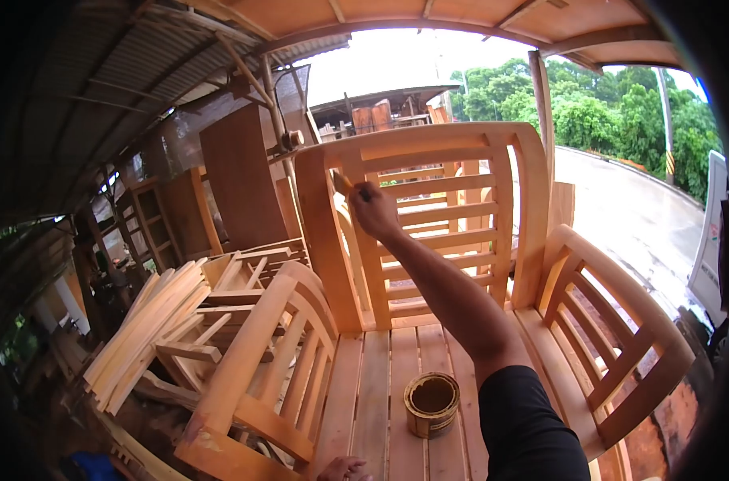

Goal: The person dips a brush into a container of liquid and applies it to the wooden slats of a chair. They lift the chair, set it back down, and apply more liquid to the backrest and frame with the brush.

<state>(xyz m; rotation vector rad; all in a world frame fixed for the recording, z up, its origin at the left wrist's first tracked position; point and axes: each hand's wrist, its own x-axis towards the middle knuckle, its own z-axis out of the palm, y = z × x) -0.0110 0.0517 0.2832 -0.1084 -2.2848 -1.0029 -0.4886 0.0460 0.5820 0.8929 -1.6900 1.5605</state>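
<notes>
gripping a brush [347, 183] by the bench back [430, 145], right hand [374, 210] curled — left hand [345, 470] cropped, hold unclear

Open-sided shed. Corrugated roof [172, 36] at upper left, dim beneath; wooden ceiling panel [372, 10] overhead, ribbed with battens. Wooden post [541, 104] at right edge of shelter. Tall brown board [238, 180] upright at left; pale wood strips [148, 321] piled below it. Beyond: low roof [380, 98], centre. Right: pale road [621, 208], wet-looking sheen; green trees [573, 112] behind; utility pole [666, 120], striped near base; white sign [707, 232] at far right. Daylight from bright white sky [396, 60].
</notes>
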